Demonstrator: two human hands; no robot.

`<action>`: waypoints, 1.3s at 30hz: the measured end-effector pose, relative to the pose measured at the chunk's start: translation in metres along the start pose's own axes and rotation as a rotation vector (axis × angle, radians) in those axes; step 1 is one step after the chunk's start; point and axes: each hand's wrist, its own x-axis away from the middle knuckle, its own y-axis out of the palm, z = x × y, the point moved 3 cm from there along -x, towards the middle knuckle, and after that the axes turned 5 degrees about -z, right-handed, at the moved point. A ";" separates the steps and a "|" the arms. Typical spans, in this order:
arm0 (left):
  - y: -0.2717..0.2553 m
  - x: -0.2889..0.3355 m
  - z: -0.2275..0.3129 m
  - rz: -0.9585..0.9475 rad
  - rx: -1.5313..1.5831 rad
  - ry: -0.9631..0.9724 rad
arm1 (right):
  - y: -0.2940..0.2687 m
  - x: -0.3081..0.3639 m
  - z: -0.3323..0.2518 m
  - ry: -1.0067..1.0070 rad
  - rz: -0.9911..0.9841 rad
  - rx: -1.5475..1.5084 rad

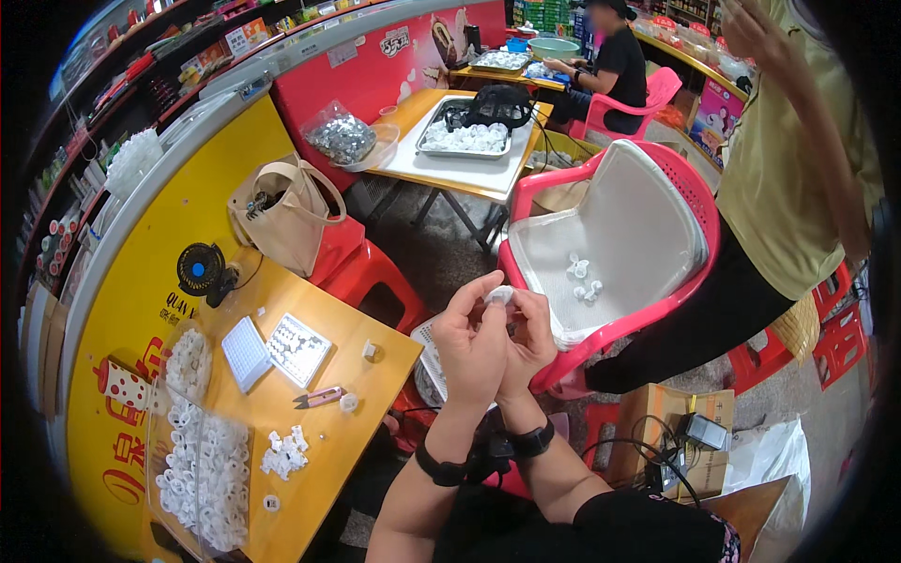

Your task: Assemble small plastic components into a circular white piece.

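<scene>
My left hand (469,342) and my right hand (527,347) are raised close together in front of me. Between their fingertips they pinch a small white round plastic part (499,295). The fingers of both are curled, and some of the right ones are hidden. Just beyond my hands, several similar white plastic pieces (587,291) lie on the pale seat of a pink chair (648,225). Partly covered by my left hand is a light-coloured basket or tray (429,361). Both wrists carry black bands.
At left, a wooden table (371,361) holds a clear bin (202,474) of white parts, a compartment tray (298,350), pink thread snips (319,398) and a small fan (202,270). A person (779,178) stands at right. Another person (615,70) sits farther back. A cardboard box (657,413) stands at lower right.
</scene>
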 end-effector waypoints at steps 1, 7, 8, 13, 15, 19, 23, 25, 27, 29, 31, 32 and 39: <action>0.002 -0.001 -0.001 -0.001 0.001 0.001 | 0.000 -0.001 0.002 0.009 0.008 -0.016; 0.004 -0.003 -0.008 0.015 -0.076 -0.046 | -0.002 0.004 0.007 0.027 0.037 0.007; 0.003 -0.003 -0.008 0.018 -0.049 -0.048 | -0.002 0.005 0.007 0.031 0.036 0.010; 0.001 -0.006 -0.006 0.030 0.054 -0.112 | 0.001 0.000 0.008 -0.009 -0.008 0.059; -0.002 -0.007 -0.006 -0.008 0.032 -0.095 | 0.001 0.001 0.007 -0.004 -0.015 0.077; -0.016 -0.004 -0.013 -0.033 0.029 -0.141 | 0.002 0.004 0.005 0.007 -0.040 0.143; -0.022 0.001 -0.005 -0.149 0.150 -0.168 | 0.001 0.000 -0.001 -0.032 -0.062 0.158; -0.023 0.004 -0.003 -0.173 0.161 -0.158 | 0.002 0.002 0.000 -0.028 -0.070 0.140; -0.026 0.007 -0.003 -0.171 0.065 -0.087 | 0.003 0.004 0.000 -0.023 -0.079 0.121; -0.027 0.009 -0.008 -0.155 0.046 -0.052 | 0.005 0.006 -0.001 0.024 -0.087 0.028; -0.028 0.010 -0.007 -0.139 0.027 -0.017 | 0.006 0.007 -0.003 0.027 -0.098 0.018; -0.028 0.010 -0.005 -0.139 0.039 -0.026 | 0.007 0.006 -0.004 0.032 -0.106 0.012; -0.030 0.010 0.003 -0.056 0.092 -0.054 | 0.010 0.011 -0.007 -0.033 -0.124 0.086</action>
